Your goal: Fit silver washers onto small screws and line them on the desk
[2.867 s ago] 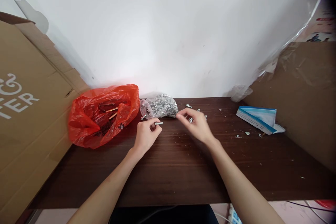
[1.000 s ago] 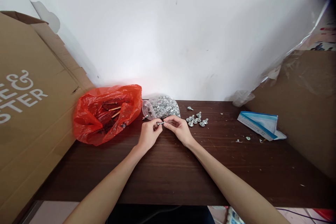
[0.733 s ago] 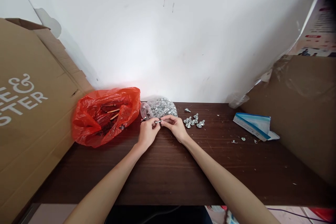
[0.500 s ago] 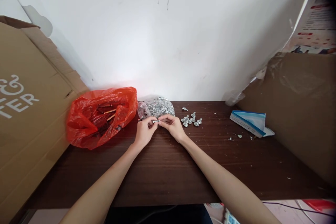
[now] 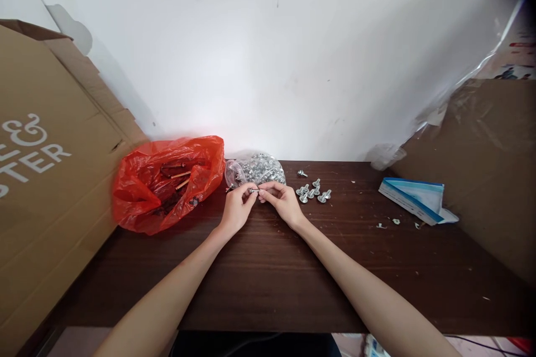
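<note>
Your right hand [image 5: 285, 206] has come in from beside the loose pieces, where it was about three seconds ago, to meet your left hand [image 5: 237, 209] just in front of the clear bag [image 5: 259, 167]. Between them: one bolt [image 5: 254, 191], lying roughly crosswise, nearer you than the bag.

Left hand: thumb and forefinger closed in a pinch on the bolt's head end. Right hand: thumb and fingertips nearly together, pinched at the other end. Whether a small piece sits under those fingertips, you can't tell from here. Gripping both ends probably lets you steady one while working the other; so slight a part gives room for fingertips only.

Loose bolts [image 5: 310, 192] sit in a cluster to the right of the clear bag, one bolt apart behind them. Likely kept there to stay within your right hand's reach, separate from the bagged pieces.

Red bag [image 5: 142, 201]: left of the clear bag, mouth spread wide, long pieces showing inside. Left open, it seems, so you can reach in easily. Folded packet [image 5: 414, 198]: well to the right of the clear bag, on the same worktop [image 5: 272, 279], clear of your hands.
</note>
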### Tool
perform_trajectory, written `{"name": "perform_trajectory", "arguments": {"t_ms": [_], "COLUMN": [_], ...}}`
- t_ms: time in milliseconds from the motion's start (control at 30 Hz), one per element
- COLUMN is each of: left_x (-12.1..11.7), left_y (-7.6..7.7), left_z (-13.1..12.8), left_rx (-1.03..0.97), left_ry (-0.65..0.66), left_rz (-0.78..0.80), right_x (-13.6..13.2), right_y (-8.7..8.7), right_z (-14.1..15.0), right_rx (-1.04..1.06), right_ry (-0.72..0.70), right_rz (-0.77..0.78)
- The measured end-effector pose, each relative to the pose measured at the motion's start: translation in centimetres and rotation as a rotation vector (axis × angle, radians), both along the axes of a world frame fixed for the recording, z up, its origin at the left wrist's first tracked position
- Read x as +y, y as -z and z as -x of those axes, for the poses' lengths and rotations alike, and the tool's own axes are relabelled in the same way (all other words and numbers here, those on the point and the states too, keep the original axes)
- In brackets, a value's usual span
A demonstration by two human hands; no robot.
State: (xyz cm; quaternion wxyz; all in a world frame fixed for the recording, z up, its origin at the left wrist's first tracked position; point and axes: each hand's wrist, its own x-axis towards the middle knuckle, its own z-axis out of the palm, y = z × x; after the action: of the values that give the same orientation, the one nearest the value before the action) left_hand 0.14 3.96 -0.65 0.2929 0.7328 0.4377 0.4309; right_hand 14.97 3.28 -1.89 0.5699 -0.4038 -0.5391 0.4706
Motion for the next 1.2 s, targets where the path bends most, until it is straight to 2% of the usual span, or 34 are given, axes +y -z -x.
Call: {"name": "perform_trajectory", "arguments": {"t_ms": [367, 667, 900, 1100, 1200], "left_x": [-0.3, -0.3, -0.4, -0.6, -0.6], "left_y": [-0.1, -0.2, -0.4, -0.7, -0.6], "left_z": [-0.1, -0.2, -0.1, -0.2, -0.2], "left_rx": [0.048, 0.01, -0.016, -0.099, -0.149], "left_ry": [0.047, 0.012, -0.005, 0.036, 0.099], "left_rz": [-0.053, 0.011, -0.007, 0.041, 0.072], "right_x": [-1.0, -1.3, -1.5, -1.9, -2.2], "right_y": [-0.6, -0.8, -1.0, -1.6, -1.9], "right_z": [-0.1, 0.1, 0.1, 0.1, 0.0], "right_rx": [-0.459, -0.382, -0.376, -0.457, -0.472], "right_ry": [0.149, 0.111, 0.121, 0.185, 0.205], "right_rz": [-0.137, -0.136, -0.191, -0.311, -0.355]}}
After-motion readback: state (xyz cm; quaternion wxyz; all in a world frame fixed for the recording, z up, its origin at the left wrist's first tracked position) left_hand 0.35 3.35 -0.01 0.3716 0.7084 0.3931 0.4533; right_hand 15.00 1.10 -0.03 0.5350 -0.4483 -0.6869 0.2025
